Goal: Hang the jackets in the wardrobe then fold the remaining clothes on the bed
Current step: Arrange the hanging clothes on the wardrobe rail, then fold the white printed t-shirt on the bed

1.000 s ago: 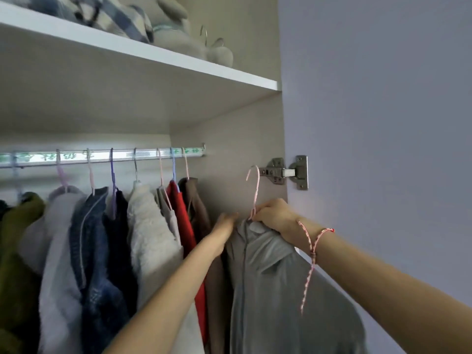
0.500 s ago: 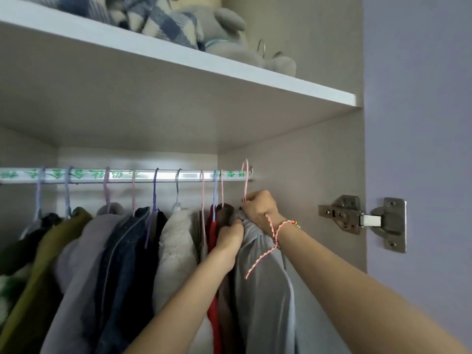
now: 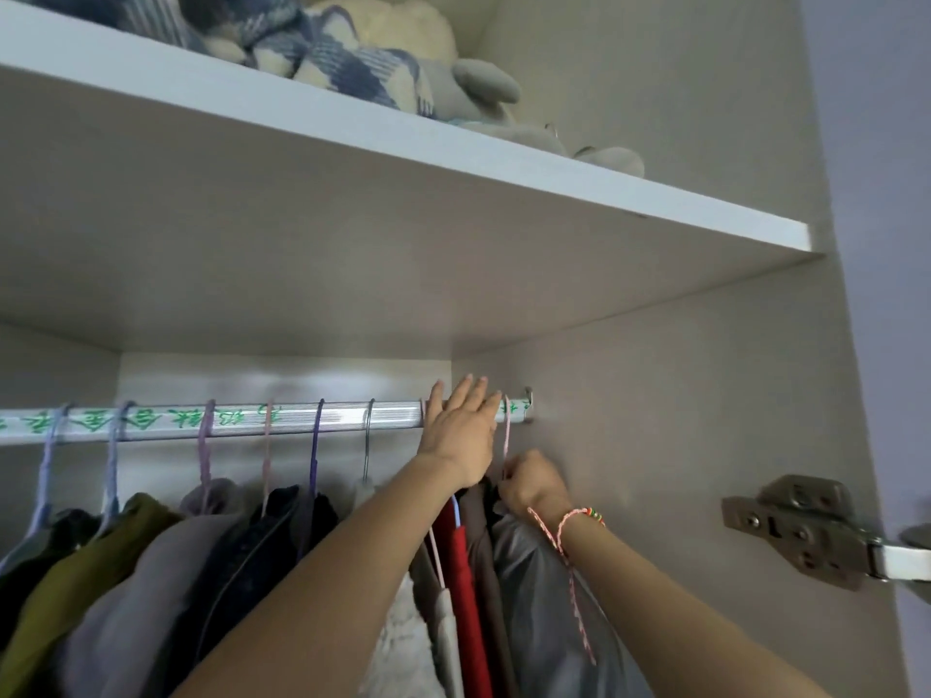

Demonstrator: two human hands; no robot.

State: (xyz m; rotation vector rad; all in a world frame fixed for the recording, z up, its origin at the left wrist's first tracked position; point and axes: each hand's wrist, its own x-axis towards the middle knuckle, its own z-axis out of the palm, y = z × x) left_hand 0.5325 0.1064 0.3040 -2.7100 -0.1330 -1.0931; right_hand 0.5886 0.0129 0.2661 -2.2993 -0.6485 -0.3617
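The grey jacket hangs at the far right end of the rail, last in the row and nearest the wardrobe's side wall. Its long axis runs straight down from the collar and out of the bottom of the view. Its pink hanger stands upright, with the hook over the rail just left of the end bracket.

The right hand, with a braided cord bracelet at the wrist, has its fingers curled round the hanger's neck, just above the collar. The left hand is spread flat with straight fingers pointing up. It lies against the rail just left of the pink hanger and holds nothing.

Beside the grey jacket hang a brown garment and a red one. More clothes fill the rail to the left, which runs level across the wardrobe.

On the shelf above lie a checked blanket and a plush toy. A metal door hinge sits on the side wall at the right.
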